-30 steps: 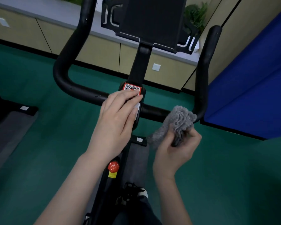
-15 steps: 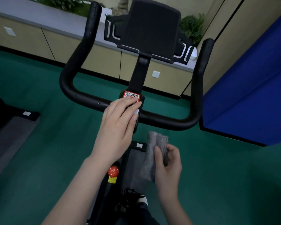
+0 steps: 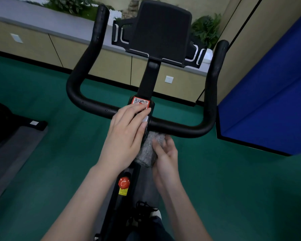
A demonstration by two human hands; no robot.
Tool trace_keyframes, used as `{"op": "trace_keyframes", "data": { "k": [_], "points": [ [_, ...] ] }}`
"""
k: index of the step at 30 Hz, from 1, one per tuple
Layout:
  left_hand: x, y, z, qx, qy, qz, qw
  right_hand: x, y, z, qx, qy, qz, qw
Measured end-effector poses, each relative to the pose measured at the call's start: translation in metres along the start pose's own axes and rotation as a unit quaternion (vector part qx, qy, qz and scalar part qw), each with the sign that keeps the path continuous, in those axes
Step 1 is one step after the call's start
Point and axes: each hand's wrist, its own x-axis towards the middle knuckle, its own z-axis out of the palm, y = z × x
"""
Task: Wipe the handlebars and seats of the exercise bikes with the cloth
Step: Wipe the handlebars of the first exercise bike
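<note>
The bike's black U-shaped handlebar (image 3: 184, 129) spans the middle of the view, both arms rising toward the wall. My left hand (image 3: 127, 134) lies flat over the handlebar's centre clamp, its fingers covering part of a red QR sticker (image 3: 140, 101). My right hand (image 3: 165, 153) holds a grey fluffy cloth (image 3: 149, 148) just below the crossbar, right of the stem; the cloth's top edge touches the underside of the bar. The seat is out of view.
A black tablet holder (image 3: 160, 30) stands above the stem. A red knob (image 3: 124, 182) sits on the frame below my hands. Another machine's base and grey mat (image 3: 16, 141) lie at left, a blue panel (image 3: 268, 101) at right, cabinets (image 3: 111, 65) behind.
My right hand took the cloth off the handlebar's right bend, dropped it low, and has now brought it up under the crossbar beside the stem. The left hand stayed on the clamp.
</note>
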Motion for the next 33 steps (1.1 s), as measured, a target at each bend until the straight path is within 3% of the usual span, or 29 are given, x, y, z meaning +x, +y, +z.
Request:
{"op": "trace_keyframes", "data": {
  "k": [7,12,18,23,29,33],
  "points": [
    [0.0,0.002,-0.001,0.013,0.006,0.002,1.0,0.0,-0.024,-0.015,0.056,0.04,-0.043,0.997],
    [0.002,0.011,0.001,0.075,0.014,0.002,0.997,0.001,-0.021,-0.006,0.024,0.017,-0.011,1.0],
    [0.009,0.028,0.013,0.101,-0.005,0.052,0.993,0.003,-0.039,-0.026,0.038,0.055,-0.046,0.997],
    [0.009,0.031,0.02,0.141,-0.026,0.067,0.987,-0.001,-0.036,-0.022,0.012,0.015,-0.015,1.0],
    [0.009,0.028,0.025,0.172,-0.007,0.08,0.982,0.0,-0.055,-0.046,0.029,0.105,-0.032,0.994],
    [0.009,0.026,0.028,0.172,0.018,0.082,0.981,-0.002,-0.055,-0.043,-0.009,0.063,-0.011,0.998]
  ]
}}
